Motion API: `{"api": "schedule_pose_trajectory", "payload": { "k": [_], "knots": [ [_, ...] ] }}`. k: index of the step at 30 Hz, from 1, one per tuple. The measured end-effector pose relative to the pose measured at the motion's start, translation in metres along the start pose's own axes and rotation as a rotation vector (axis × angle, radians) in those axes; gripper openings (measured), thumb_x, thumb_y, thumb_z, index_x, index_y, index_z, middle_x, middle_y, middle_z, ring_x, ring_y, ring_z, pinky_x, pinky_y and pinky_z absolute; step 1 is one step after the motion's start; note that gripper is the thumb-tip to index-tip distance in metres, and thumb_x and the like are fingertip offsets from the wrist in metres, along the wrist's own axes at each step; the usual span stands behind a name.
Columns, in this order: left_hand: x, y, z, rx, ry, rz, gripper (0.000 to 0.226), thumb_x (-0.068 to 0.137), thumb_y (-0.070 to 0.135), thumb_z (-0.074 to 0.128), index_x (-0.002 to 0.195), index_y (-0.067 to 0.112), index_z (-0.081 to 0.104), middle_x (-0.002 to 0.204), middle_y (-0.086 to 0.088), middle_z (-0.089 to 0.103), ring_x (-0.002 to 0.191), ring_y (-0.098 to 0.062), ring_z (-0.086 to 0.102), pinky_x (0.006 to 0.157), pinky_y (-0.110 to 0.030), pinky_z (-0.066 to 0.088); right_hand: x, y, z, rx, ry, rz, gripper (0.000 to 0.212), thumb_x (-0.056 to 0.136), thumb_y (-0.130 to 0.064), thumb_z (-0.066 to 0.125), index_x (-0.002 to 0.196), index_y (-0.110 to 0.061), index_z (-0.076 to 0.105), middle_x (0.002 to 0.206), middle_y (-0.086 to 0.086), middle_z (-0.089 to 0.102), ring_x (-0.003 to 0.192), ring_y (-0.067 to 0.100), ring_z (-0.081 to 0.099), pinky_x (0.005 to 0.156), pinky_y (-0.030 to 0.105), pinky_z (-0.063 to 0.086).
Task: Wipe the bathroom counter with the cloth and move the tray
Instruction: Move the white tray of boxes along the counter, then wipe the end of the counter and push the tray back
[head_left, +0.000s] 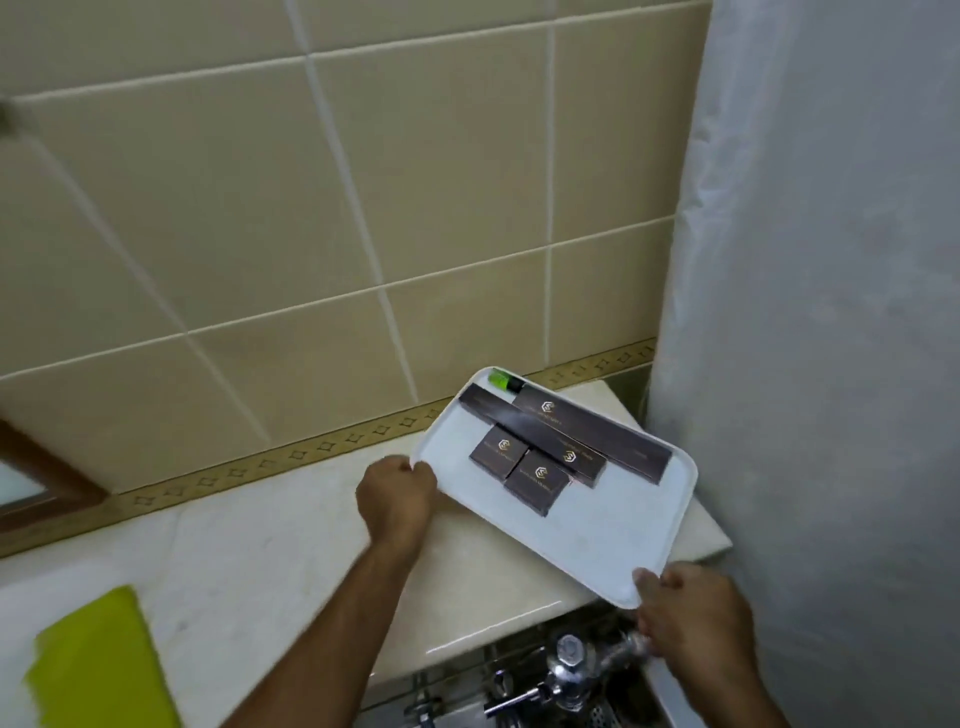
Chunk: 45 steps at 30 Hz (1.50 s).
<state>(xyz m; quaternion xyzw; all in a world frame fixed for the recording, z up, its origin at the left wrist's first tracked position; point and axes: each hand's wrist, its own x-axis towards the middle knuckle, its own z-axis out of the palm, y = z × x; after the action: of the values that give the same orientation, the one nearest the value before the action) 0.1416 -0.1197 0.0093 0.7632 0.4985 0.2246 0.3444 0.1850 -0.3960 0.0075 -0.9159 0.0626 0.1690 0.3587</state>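
Tray (613, 545) between left hand (397, 499) and right hand (691, 618)

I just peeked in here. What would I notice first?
Probably the white tray at the right end of the counter, gripped at two corners by the left hand and right hand. Dark boxes lie on it. Next, the bright green cloth at the lower left.
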Motion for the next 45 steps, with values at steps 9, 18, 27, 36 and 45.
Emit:
{"api": "schedule_pose_trajectory", "payload": {
  "k": [9, 18, 27, 36, 45],
  "knots": [
    [-0.023, -0.113, -0.131, -0.15, 0.117, -0.364, 0.026, 0.07, 0.02, 0.071, 0.054, 0.0, 0.066, 0.053, -0.013, 0.067, 0.05, -0.027, 0.06, 0.049, -0.025, 0.043, 0.006, -0.088, 0.084, -0.334, -0.175, -0.341, 0.03, 0.089, -0.032, 0.064, 0.064, -0.015, 0.063, 0.067, 0.002, 0.061, 0.066, 0.024, 0.054, 0.062, 0.027, 0.038],
    [0.002, -0.146, -0.152, 0.009, 0.057, -0.49, 0.03, 0.077, 0.022, 0.072, 0.08, -0.007, 0.071, 0.083, -0.02, 0.074, 0.08, -0.036, 0.068, 0.063, -0.03, 0.048, 0.003, -0.153, 0.15, -0.388, -0.153, -0.322, 0.022, 0.087, -0.021, 0.068, 0.099, -0.002, 0.064, 0.107, 0.017, 0.07, 0.098, 0.034, 0.066, 0.069, 0.029, 0.043],
    [0.01, -0.161, -0.169, 0.362, 0.107, -0.256, 0.039, 0.09, 0.041, 0.057, 0.087, 0.005, 0.071, 0.094, -0.015, 0.072, 0.088, -0.035, 0.066, 0.068, -0.033, 0.048, 0.004, -0.156, 0.159, -0.315, -0.098, -0.225, 0.029, 0.083, -0.022, 0.075, 0.099, 0.0, 0.065, 0.103, 0.019, 0.072, 0.094, 0.035, 0.067, 0.075, 0.035, 0.052],
    [0.077, -0.225, -0.239, 0.287, 0.086, -0.703, 0.052, 0.073, 0.021, 0.069, 0.116, -0.003, 0.053, 0.123, -0.027, 0.058, 0.108, -0.043, 0.054, 0.093, -0.049, 0.047, -0.142, -0.084, 0.19, -0.111, -0.09, -0.538, 0.027, 0.084, -0.05, 0.066, 0.096, -0.029, 0.055, 0.096, -0.006, 0.065, 0.08, 0.016, 0.062, 0.069, 0.031, 0.05],
    [0.03, -0.17, -0.295, -0.264, -0.445, -0.209, 0.009, 0.084, 0.009, 0.07, 0.085, 0.012, 0.062, 0.075, -0.015, 0.064, 0.064, -0.027, 0.061, 0.054, -0.036, 0.049, -0.206, -0.128, 0.264, 0.049, -0.663, -0.639, 0.081, 0.072, -0.059, 0.073, 0.14, -0.026, 0.046, 0.132, -0.003, 0.058, 0.122, 0.016, 0.051, 0.102, 0.031, 0.044]
  ]
}}
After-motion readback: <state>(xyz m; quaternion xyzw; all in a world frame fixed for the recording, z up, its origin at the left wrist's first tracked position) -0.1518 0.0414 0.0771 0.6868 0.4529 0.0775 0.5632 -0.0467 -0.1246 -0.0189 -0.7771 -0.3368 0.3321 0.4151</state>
